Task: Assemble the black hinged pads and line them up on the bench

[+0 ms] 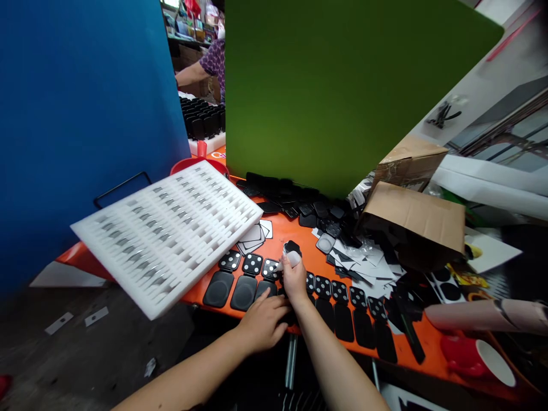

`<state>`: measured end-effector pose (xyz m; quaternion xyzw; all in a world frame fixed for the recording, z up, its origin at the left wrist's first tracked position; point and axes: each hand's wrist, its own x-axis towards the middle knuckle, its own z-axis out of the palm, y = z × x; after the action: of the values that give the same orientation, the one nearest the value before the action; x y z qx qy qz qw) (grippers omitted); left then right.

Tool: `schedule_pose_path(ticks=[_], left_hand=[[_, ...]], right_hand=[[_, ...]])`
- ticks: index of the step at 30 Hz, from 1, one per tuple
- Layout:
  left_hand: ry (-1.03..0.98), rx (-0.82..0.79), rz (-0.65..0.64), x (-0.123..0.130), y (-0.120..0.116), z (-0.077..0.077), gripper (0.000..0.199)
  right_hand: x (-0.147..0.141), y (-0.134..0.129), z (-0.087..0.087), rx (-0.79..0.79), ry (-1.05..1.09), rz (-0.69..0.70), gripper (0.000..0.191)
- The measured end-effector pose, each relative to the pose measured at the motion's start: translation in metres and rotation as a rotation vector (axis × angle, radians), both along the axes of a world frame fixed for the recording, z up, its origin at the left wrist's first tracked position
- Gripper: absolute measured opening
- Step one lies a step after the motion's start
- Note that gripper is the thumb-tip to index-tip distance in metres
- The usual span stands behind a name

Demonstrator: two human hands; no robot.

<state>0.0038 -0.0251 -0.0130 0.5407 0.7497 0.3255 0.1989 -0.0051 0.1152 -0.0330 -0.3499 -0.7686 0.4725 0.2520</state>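
Along the front of the orange table point(278, 225) lies a row of opened black hinged cases point(243, 292), their upper halves faced with white-dotted black panels point(252, 264). My left hand point(264, 321) rests with fingers stretched out over the lower halves of cases near the middle of the row. Just beyond it, my right hand point(294, 281) is closed around a crumpled white-and-black wad point(293, 251), maybe cloth or paper, held above the dotted panels. The two hands hide several cases in the middle.
At the left, a white foam tray point(171, 228) with slots overhangs the table edge. Black parts point(295, 200) and paper pieces point(363, 265) lie behind and right. A cardboard box point(411, 220), red mug point(479, 359) and green board point(334, 97) stand around. Another person's arm point(192, 74) shows beyond.
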Motion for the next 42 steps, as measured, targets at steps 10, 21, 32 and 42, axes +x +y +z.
schedule_pose_path(ticks=[10, 21, 32, 42], left_hand=[[-0.047, -0.003, -0.004, -0.002, 0.001, 0.001, 0.040], [0.160, 0.013, 0.233, -0.029, -0.033, 0.001, 0.029], [0.217, -0.066, 0.313, -0.039, -0.050, -0.011, 0.034], [0.190, -0.078, 0.309, -0.040, -0.053, -0.015, 0.037]], right_hand=[[-0.020, -0.001, 0.000, -0.042, 0.019, -0.020, 0.039], [-0.029, -0.019, 0.011, -0.327, 0.123, 0.044, 0.040], [-0.037, -0.042, 0.013, -0.028, 0.032, 0.082, 0.037], [-0.051, -0.049, 0.011, -0.053, 0.053, 0.062, 0.037]])
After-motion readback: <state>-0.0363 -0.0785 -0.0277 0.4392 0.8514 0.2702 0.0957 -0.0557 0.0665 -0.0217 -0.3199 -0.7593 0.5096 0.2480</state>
